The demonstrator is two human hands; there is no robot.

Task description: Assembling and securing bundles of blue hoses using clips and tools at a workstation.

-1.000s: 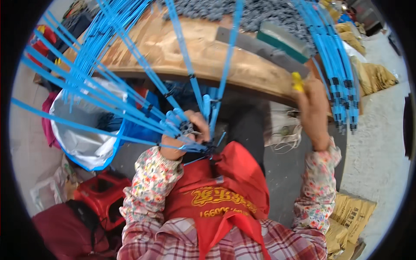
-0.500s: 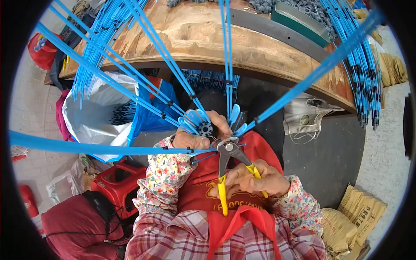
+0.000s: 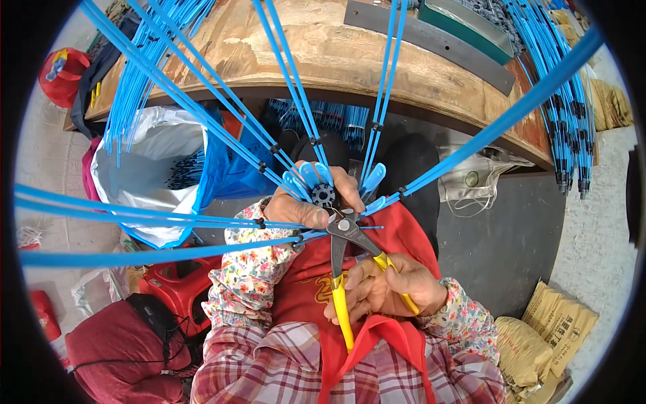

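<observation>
My left hand (image 3: 288, 209) is closed around a small black round hub (image 3: 324, 196) with a slotted rim. Long thin blue rods (image 3: 202, 112) fan out from the hub in pairs, with small black clips along them. Blue paddle-shaped ends (image 3: 309, 174) stand up beside the hub. In my right hand (image 3: 402, 286) is a pair of pincers (image 3: 348, 231) with yellow handles, spread apart. The pincers' jaws lie at the hub's near side, by my left fingertips, next to a short bit of thin wire. Whether the jaws grip the wire, I cannot tell.
A worn wooden bench (image 3: 309, 54) crosses the far side, with a metal bar (image 3: 431, 47), a green tray (image 3: 464, 30) and blue rod bundles (image 3: 552, 87). At left stand a white-lined blue bag (image 3: 145, 161) and a red plastic stool (image 3: 176, 289). Brown sacks (image 3: 558, 326) lie lower right.
The pincers have moved slightly left, toward the hub. The hub and its rods have shifted a little to the right, and the rods at lower left now show as separate strands.
</observation>
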